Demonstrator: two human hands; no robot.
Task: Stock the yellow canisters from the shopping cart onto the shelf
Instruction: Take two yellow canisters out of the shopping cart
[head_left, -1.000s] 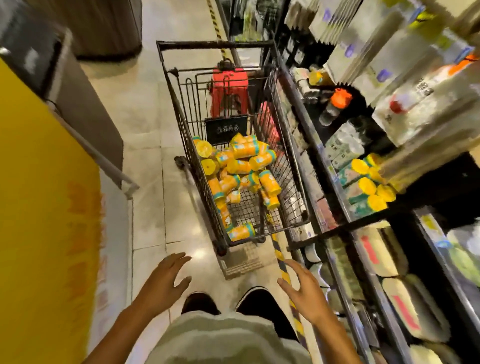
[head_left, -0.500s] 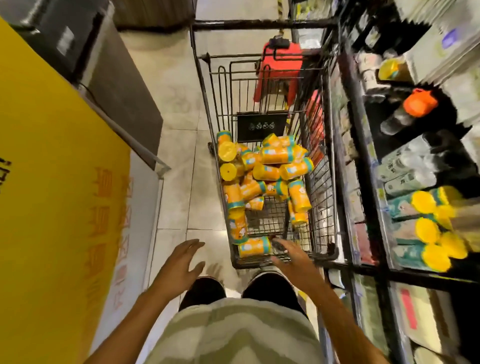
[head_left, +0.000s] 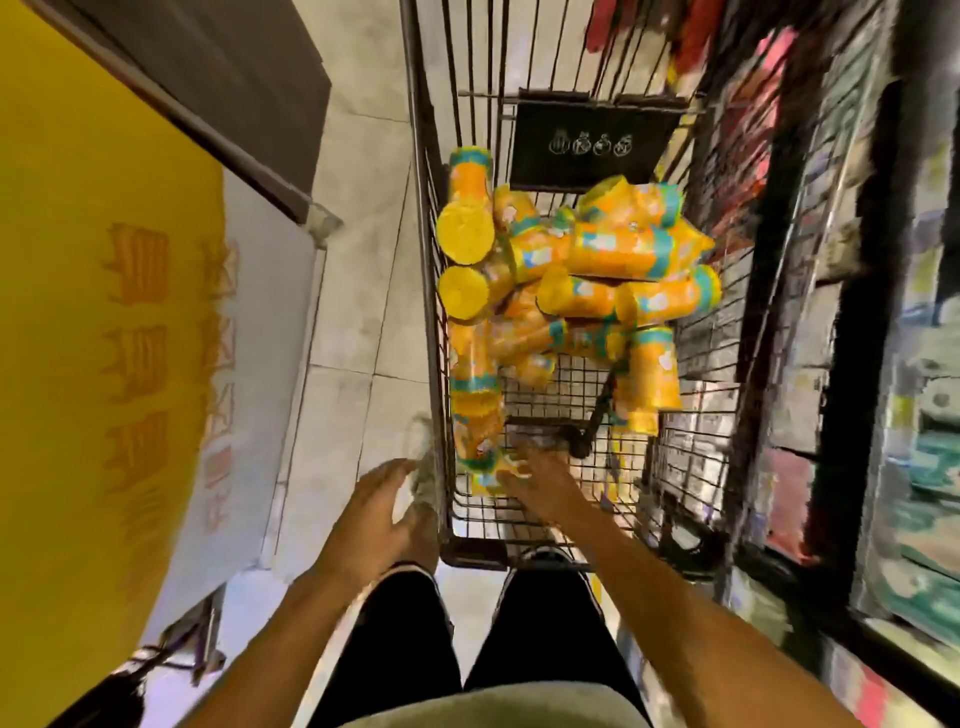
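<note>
Yellow canisters (head_left: 571, 291) (teal bands, blurred) heaped in cart (head_left: 431, 291); right hand (head_left: 540, 486) fingers extended among them, grip unclear, left hand (head_left: 376, 519) spread.

Dim indoor light; heavy motion blur throughout, worst along the right edge; wide-angle bending at edges.

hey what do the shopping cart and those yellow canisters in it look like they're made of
Shopping cart: dark metal wire, judging by the thin rigid grid of bars, matte or coated.
Yellow canisters: probably cardboard or plastic tubes with glossy printed wrap, teal bands and flat yellow lids, likely plastic; motion blur leaves this open.
</note>
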